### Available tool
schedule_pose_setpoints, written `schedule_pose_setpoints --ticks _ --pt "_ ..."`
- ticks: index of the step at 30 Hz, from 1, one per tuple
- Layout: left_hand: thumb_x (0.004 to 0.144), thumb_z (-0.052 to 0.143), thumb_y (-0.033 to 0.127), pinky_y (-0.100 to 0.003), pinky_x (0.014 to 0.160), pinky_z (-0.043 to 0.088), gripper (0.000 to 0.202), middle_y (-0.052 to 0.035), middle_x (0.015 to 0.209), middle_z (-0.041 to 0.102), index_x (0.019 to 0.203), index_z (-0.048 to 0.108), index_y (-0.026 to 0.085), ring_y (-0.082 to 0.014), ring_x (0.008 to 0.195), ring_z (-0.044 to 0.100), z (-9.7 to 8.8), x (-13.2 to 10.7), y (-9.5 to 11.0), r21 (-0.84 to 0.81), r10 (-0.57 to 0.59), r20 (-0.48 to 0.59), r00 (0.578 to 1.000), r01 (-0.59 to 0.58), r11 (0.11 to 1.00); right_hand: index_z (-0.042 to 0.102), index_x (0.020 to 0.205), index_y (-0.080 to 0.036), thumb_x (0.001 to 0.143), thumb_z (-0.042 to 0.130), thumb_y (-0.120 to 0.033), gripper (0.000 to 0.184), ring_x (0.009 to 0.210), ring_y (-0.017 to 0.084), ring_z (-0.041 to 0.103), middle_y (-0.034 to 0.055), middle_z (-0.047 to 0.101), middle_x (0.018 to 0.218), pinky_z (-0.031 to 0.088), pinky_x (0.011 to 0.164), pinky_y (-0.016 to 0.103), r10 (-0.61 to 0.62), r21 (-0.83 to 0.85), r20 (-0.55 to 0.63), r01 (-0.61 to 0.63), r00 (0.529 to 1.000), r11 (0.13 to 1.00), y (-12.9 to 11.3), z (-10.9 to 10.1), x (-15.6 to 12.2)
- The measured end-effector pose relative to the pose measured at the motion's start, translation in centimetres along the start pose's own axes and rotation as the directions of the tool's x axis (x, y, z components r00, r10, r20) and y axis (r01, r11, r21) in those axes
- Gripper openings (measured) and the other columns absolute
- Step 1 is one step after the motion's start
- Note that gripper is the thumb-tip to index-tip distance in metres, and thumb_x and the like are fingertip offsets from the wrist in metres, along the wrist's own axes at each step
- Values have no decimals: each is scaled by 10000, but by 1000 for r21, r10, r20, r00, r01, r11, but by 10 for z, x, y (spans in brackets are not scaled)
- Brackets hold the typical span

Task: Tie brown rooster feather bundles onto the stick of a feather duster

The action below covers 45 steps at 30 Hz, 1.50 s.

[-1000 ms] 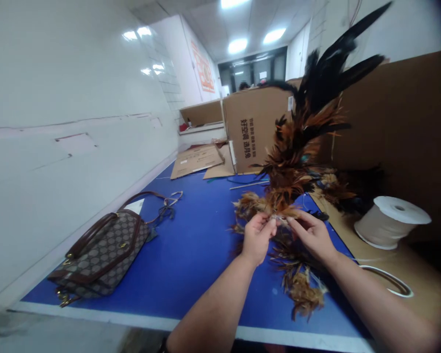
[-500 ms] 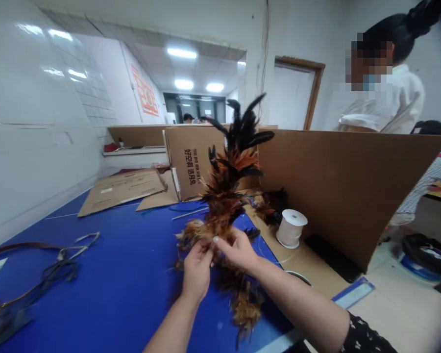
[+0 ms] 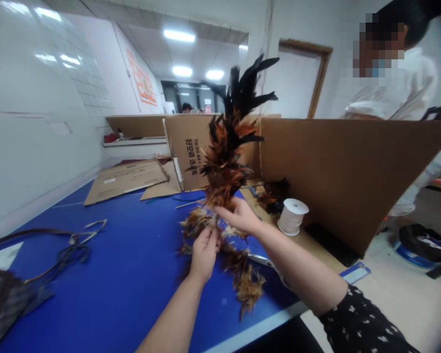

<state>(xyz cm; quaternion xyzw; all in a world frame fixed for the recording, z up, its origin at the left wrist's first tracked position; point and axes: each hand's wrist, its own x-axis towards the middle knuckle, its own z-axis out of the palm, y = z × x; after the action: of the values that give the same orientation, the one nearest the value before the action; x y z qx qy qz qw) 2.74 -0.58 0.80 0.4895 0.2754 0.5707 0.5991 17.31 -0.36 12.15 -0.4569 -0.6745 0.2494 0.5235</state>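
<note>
A tall feather plume (image 3: pixel 228 162), black at the top and rust-brown below, stands upright above the blue table (image 3: pixel 132 274). My right hand (image 3: pixel 240 215) is closed around its lower end, thumb toward the left. Just below, my left hand (image 3: pixel 206 250) pinches the thin stem under the feathers. Tan and brown feather strips (image 3: pixel 250 289) lie on the table behind and beside my hands. Part of a pair of scissors (image 3: pixel 260 260) shows by my right forearm, which covers the rest.
A white spool (image 3: pixel 293 218) and a dark flat object (image 3: pixel 330 242) lie on cardboard at the right. Cardboard panels (image 3: pixel 316 162) stand behind. Flat cardboard (image 3: pixel 127 181) lies back left; a strap (image 3: pixel 33 233) and a patterned bag (image 3: pixel 3 304) are at left. A person (image 3: pixel 407 88) stands beyond.
The plume has risen a little. My right hand has moved up it, apart from my left hand, which stays low on the stem. The scissors have come into view.
</note>
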Motion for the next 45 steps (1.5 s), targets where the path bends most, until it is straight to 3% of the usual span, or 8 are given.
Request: schedule_pose_setpoints --ticks 6,12,22,27,31,35,39,45 --pt "881 737 547 -185 473 201 399 63 624 408 963 650 167 -49 500 278 -3 8 9 -124 4 -4 1000 -5 992 745 1094 -135 891 678 -561 476 517 114 529 26 689 729 449 497 246 79 -107 68 -72 995 992 15 -40 -20" --pt "859 765 542 -188 479 208 415 55 633 431 985 660 160 -44 496 278 -2 9 12 -171 -16 -1 1000 16 985 786 978 -171 928 657 -504 361 824 222 703 87 773 922 555 760 318 102 -234 305 -29 947 972 42 -72 -71" --pt "879 768 478 -210 548 292 355 5 744 531 941 686 139 -53 568 404 -3 11 2 -198 -3 -24 1000 -2 980 722 1235 -233 964 573 -272 311 917 230 694 105 684 1059 529 822 316 142 -625 439 188 887 758 83 -48 -104" --pt "894 749 485 -212 554 293 367 -1 747 555 981 688 134 -53 570 405 -5 13 1 -169 -10 -42 999 2 986 737 1021 -236 954 566 -250 184 829 201 683 74 673 976 489 736 277 190 -674 455 196 870 712 86 -39 -100" --pt "877 766 484 -210 533 270 402 12 723 572 1085 643 162 -55 541 376 -3 13 4 -174 -4 -51 999 -5 985 691 915 -217 974 562 -334 184 799 199 646 62 671 899 469 724 287 143 -581 445 163 884 797 88 -44 -94" --pt "872 774 473 -207 526 259 378 16 704 568 1019 610 166 -53 532 378 -1 11 4 -188 -17 -40 999 9 982 631 818 -197 956 605 -523 354 656 162 565 16 625 733 436 620 273 173 -297 321 -75 931 952 83 -47 -87" --pt "887 762 455 -207 537 273 352 11 724 570 993 610 155 -50 547 394 1 9 0 -190 -36 -12 999 34 981 611 786 -196 878 692 -609 432 522 130 512 -17 584 612 404 509 257 310 -39 228 -310 923 950 71 -41 -77" --pt "837 800 475 -213 553 316 393 10 738 590 972 615 156 -60 566 450 4 7 -5 -175 -71 3 997 71 982 674 779 -178 867 716 -590 424 479 124 500 23 650 634 428 456 263 255 115 244 -289 936 950 50 -13 -61"
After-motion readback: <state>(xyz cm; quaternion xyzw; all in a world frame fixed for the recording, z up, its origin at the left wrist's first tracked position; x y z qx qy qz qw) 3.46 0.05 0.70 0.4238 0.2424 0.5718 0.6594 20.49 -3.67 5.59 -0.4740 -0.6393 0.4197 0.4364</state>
